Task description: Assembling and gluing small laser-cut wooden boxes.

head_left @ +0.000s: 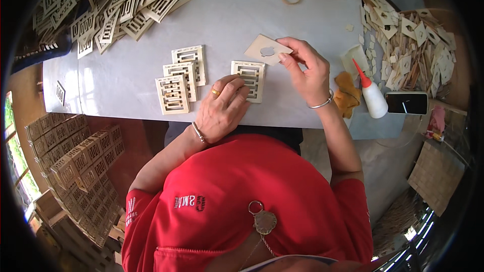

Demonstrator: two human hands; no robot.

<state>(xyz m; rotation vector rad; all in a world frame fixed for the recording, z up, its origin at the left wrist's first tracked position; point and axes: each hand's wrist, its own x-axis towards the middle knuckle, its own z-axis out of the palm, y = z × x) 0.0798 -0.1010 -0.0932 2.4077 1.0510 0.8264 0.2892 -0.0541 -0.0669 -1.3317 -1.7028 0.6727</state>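
Observation:
A thin, pale wooden plate [255,49] with an irregular hole in its middle is pinched by one corner between the thumb and fingers of my right hand [308,73]. It is tilted, just above the far edge of a slotted wooden panel [257,84] on the table. My left hand [222,106] is bent over that panel's left side, its fingertips gripping it against the tabletop. Beside my left hand, to its left, several similar slotted panels [173,94] lie in an overlapping row. Parts of the panel are hidden beneath my left fingers.
Slotted panels [136,7] are heaped at far left. At right are a white bottle with red nozzle [373,99], a brown cloth [346,93], a phone [407,103] and wooden scraps [403,45]. A tan ring [291,2] lies far off; stacked panels [83,153] stand lower left.

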